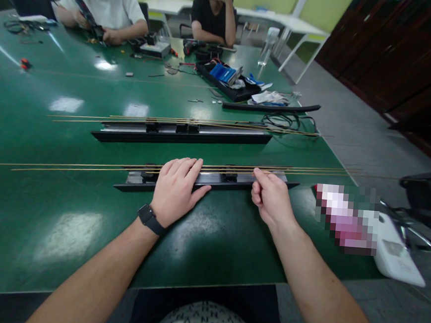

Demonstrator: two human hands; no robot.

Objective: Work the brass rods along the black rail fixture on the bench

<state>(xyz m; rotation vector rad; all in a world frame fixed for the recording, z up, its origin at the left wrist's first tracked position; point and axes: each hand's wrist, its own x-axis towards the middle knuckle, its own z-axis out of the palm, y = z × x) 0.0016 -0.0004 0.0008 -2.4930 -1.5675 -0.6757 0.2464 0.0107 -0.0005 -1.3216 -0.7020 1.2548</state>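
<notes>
I work in what appears to be a workshop: green table (211, 260) scattered with metal rails (217, 180), coiled cable (284, 121) and gloves (270, 98), co-workers (108, 6) opposite, white desks (282, 21) behind.

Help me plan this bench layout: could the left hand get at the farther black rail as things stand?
Probably yes: just green tabletop shows between the left hand and the farther black rail, though golden rods run along it.

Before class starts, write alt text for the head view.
A person's left hand rests over golden rods along a black-and-silver rail on a green table; the right hand is curled at the rods. A second rail lies beyond, with two people opposite.
</notes>
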